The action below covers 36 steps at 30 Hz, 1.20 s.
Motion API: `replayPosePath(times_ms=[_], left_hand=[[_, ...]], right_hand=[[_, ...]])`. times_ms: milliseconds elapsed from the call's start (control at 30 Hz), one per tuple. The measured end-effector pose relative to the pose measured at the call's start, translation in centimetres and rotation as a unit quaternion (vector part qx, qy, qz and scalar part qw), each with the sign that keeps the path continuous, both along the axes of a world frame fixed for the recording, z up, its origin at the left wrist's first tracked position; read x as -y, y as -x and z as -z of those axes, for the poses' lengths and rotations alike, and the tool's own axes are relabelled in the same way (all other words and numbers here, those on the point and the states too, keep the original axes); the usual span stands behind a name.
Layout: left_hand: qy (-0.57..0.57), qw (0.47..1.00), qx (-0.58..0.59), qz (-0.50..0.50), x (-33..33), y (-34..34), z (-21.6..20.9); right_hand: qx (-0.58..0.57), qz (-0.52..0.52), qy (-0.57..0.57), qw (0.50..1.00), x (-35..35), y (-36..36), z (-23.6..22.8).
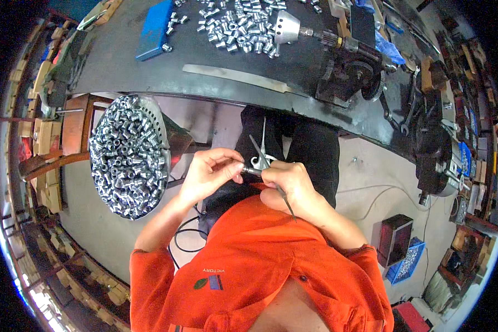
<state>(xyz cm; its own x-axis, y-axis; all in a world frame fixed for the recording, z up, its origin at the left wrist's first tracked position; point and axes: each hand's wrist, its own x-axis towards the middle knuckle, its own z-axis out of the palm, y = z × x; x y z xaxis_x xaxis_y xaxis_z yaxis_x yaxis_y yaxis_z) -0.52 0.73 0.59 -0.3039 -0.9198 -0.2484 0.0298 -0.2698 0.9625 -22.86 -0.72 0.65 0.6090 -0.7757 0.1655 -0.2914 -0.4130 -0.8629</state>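
Note:
In front of my body, my left hand pinches a small silver metal sleeve between thumb and fingertips. My right hand is closed around a slim dark tool with tapered ends, which sticks out on both sides of the fist. Its exact kind cannot be made out. A short dark rod-like piece bridges the sleeve and my right fingers. Just beyond the hands, over my lap, is a thin silver implement with a curved, ring-like end; whether I hold it is unclear.
Left of me stands an oval basket heaped with metal sleeves. The dark workbench ahead carries loose sleeves, a blue box, a flat metal strip and a geared machine with a chuck. A blue bin sits on the floor at right.

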Motion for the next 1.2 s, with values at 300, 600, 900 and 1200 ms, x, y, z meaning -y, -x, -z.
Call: replayPosePath(times_ms=[300, 600, 900, 1200], left_hand=[[0.092, 0.993, 0.070, 0.025, 1.0, -0.3, -0.4], [0.333, 0.845, 0.415, -0.055, 2.3, -1.0, 0.8], [0.347, 0.844, 0.406, -0.045, 2.4, -1.4, 1.8], [0.386, 0.834, 0.394, 0.019, 2.9, 0.5, 1.9]], right_hand=[[0.026, 0.009, -0.057, 0.998, 0.1, 1.3, -0.2], [0.103, -0.109, -0.009, 0.989, -1.2, 2.3, -3.3], [0.097, -0.107, -0.024, 0.989, -1.0, 1.6, -3.5], [0.074, -0.074, -0.006, 0.994, 0.8, -0.8, -0.2]])
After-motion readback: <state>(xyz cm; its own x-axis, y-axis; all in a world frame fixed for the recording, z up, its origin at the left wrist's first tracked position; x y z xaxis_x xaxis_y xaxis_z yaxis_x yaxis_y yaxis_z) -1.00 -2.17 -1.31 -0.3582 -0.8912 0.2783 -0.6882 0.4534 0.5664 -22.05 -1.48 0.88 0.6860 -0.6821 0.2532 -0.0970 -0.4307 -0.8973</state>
